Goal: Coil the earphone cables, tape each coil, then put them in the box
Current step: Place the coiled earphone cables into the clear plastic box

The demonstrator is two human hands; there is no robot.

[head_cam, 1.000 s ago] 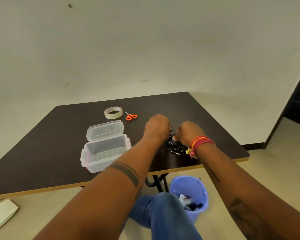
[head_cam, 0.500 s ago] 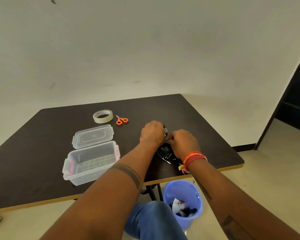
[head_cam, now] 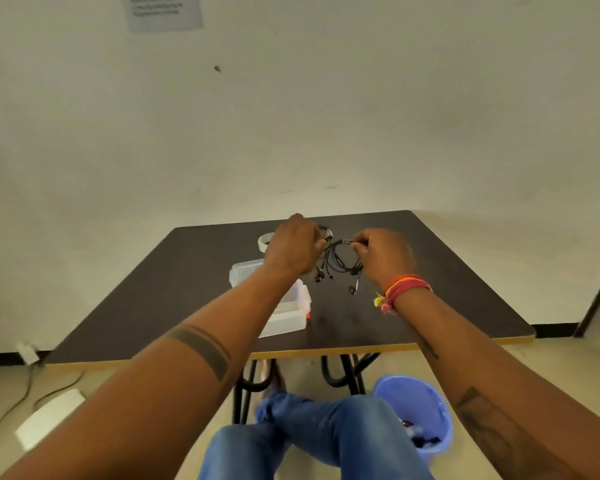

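Observation:
A tangle of black earphone cables [head_cam: 340, 263] hangs in the air above the dark table [head_cam: 430, 306], with earbuds dangling below. My left hand [head_cam: 293, 249] pinches the cables at their left side. My right hand [head_cam: 383, 256] pinches a plug end at their upper right. The clear plastic box [head_cam: 291, 315] stands open on the table under my left forearm, its lid [head_cam: 245, 271] lying behind it. The tape roll [head_cam: 263, 241] peeks out behind my left hand. The scissors are hidden.
A blue bucket [head_cam: 414, 407] with scraps stands on the floor under the table's front right edge. My knees in jeans [head_cam: 312, 441] are below the table edge. A white flat object [head_cam: 47, 419] and a cable lie on the floor at left.
Both hands have lifted the earphone cables off the table and drawn apart, so the cables now hang between them. The camera view has tilted upward.

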